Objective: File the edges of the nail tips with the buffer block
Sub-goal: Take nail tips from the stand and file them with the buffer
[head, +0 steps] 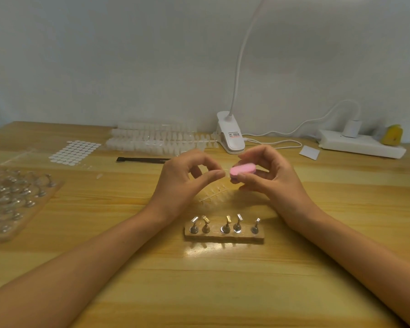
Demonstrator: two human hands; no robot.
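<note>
Nail tip: pinched by left hand. Buffer block, gripped by right hand, is best drawn lightly along its edge.

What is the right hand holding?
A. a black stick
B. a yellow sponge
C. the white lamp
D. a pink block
D: the right hand grips the pink buffer block between thumb and fingers, right beside the small clear nail tip that the left hand pinches.
</note>
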